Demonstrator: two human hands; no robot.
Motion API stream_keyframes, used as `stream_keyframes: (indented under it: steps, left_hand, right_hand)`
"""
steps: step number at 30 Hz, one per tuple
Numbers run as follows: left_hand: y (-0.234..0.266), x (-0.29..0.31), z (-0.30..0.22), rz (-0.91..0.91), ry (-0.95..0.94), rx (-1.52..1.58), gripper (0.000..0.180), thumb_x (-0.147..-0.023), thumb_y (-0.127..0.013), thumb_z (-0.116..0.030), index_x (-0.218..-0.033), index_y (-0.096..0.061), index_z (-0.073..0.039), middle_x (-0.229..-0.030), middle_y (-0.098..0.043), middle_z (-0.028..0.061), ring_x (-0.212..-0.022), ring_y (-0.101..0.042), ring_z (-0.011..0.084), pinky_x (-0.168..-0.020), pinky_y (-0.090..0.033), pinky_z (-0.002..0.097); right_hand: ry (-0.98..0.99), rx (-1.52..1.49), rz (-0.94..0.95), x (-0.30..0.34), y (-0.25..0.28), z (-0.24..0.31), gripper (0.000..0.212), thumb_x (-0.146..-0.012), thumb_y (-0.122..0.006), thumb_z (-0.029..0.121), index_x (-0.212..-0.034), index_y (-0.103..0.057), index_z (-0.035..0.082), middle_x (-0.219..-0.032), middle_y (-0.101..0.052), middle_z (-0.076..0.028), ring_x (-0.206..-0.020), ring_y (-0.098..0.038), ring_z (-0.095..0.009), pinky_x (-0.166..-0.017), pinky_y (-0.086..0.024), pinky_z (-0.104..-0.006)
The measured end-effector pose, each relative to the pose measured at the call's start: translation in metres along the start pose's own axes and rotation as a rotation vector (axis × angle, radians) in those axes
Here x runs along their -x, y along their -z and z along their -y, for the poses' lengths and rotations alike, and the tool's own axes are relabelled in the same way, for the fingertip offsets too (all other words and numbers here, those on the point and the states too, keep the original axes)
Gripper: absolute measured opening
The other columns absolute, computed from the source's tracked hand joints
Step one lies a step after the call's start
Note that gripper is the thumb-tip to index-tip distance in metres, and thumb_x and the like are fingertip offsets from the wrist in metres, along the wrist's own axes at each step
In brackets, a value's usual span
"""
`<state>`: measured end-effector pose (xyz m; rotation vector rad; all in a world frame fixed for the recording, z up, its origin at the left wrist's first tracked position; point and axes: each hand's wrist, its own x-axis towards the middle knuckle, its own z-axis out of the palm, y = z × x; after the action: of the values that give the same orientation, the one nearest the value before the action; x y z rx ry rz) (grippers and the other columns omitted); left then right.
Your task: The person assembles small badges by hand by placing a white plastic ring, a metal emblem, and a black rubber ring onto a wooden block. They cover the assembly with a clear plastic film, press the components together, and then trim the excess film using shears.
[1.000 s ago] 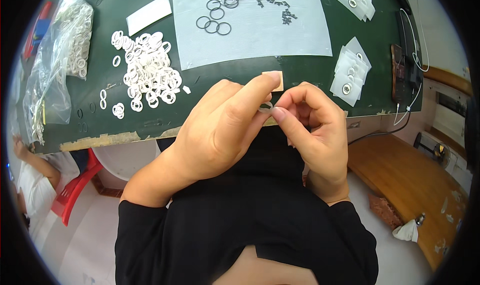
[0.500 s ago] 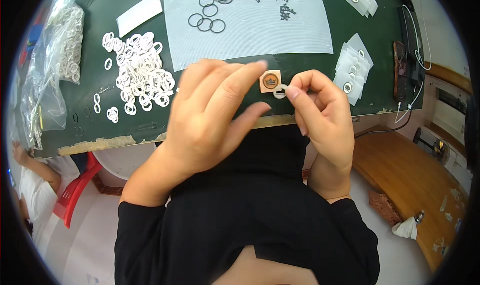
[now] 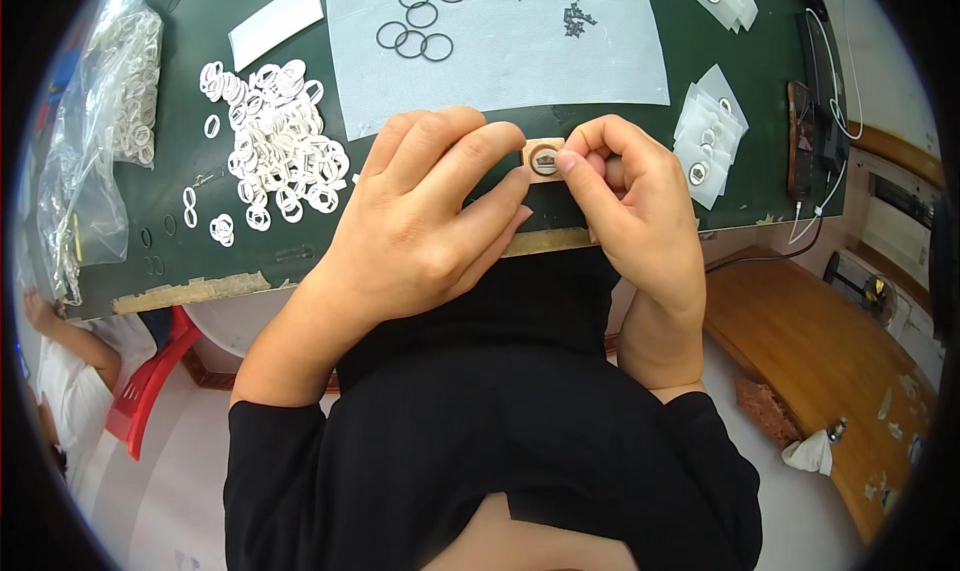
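Note:
A small square tan block [image 3: 533, 145] lies near the table's front edge, with a round recess holding a dark crown shape. My left hand [image 3: 420, 196] is bent, its index finger and thumb tips closed on the block's left side. From the right, my right hand [image 3: 640, 191] pinches a small white ring-shaped piece [image 3: 546, 162] between thumb and forefinger. The white piece is over the round recess, and the crown shows through its opening. Fingertips hide the right edge of both; whether the piece is fully seated I cannot tell.
A pile of white ring pieces [image 3: 285, 146] lies to the left beside a clear plastic bag [image 3: 130, 101]. Black rings [image 3: 421, 14] and small black pieces [image 3: 576, 19] rest on a pale sheet [image 3: 500, 71]. Translucent packets [image 3: 708, 136] and a phone [image 3: 800, 141] are at the right.
My right hand has carried the white piece up and left onto the block's recess. My left hand has lowered, its finger and thumb closing in at the block's left side.

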<state>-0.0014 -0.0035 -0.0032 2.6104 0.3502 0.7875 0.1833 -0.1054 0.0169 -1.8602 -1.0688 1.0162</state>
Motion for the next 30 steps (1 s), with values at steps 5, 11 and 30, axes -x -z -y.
stream_keyframes:
  steps: [5, 11, 30]
  left_hand:
    - [-0.002, 0.0, 0.001, 0.007, -0.012, -0.005, 0.036, -0.067, -0.083, -0.01, -0.102, -0.076, -0.005, -0.118, -0.065, 0.0097, -0.105, -0.059, 0.0299, -0.086, -0.047, 0.0416]
    - [-0.006, -0.001, 0.001, 0.014, -0.016, -0.003, 0.04, -0.067, -0.082, -0.009, -0.107, -0.076, -0.005, -0.119, -0.064, 0.0092, -0.106, -0.059, 0.0289, -0.087, -0.047, 0.0418]
    - [0.012, -0.003, 0.003, -0.018, 0.071, 0.01, 0.043, -0.073, -0.08, -0.006, -0.115, -0.071, -0.004, -0.117, -0.065, 0.0098, -0.105, -0.06, 0.0312, -0.091, -0.048, 0.0423]
  right_hand:
    - [-0.056, 0.003, -0.014, -0.001, 0.001, 0.003, 0.013, -0.091, -0.069, 0.01, -0.09, -0.065, -0.003, -0.074, -0.057, -0.005, -0.061, -0.05, -0.011, -0.055, -0.041, -0.0277]
    - [-0.068, -0.006, -0.035, -0.002, -0.001, 0.001, 0.015, -0.09, -0.071, 0.011, -0.089, -0.065, -0.003, -0.072, -0.055, -0.004, -0.061, -0.048, -0.011, -0.055, -0.041, -0.0279]
    - [-0.082, -0.329, -0.039, -0.001, -0.003, -0.001, 0.023, -0.095, -0.068, 0.001, -0.113, -0.054, -0.003, -0.076, -0.05, 0.001, -0.051, -0.052, -0.002, -0.042, -0.041, -0.0194]
